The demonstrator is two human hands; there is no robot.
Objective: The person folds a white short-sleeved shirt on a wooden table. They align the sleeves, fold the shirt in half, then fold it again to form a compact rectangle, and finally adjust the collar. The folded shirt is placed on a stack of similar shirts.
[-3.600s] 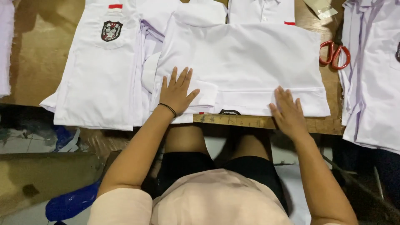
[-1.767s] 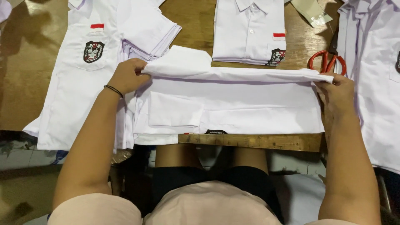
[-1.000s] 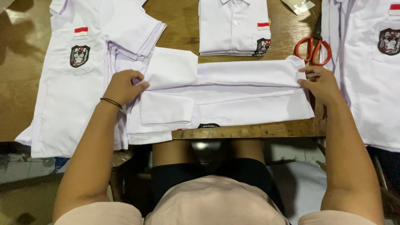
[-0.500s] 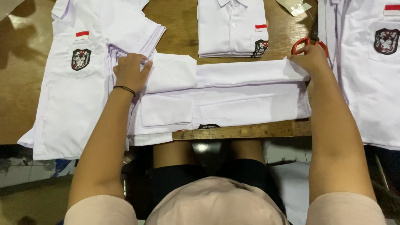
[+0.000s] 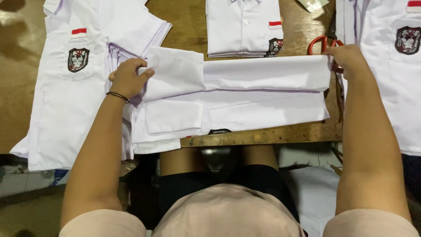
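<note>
Left hand [image 5: 127,78] & right hand [image 5: 348,59] pinching folded white shirt [image 5: 245,94] ends, long axis left-right across wooden table [image 5: 188,22]

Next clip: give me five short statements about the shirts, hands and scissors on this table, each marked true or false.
1. Both hands grip the white shirt being folded. True: the left hand holds its left end, the right hand its right end.
2. The left wrist is bare. False: it wears a thin dark band.
3. The scissors have blue handles. False: the handles are red, partly hidden behind the right hand.
4. A folded shirt with a crest on its pocket lies beyond the shirt in hand. True.
5. The shirt in hand lies on a metal table. False: the table is wooden, with ruler markings along its near edge.
</note>
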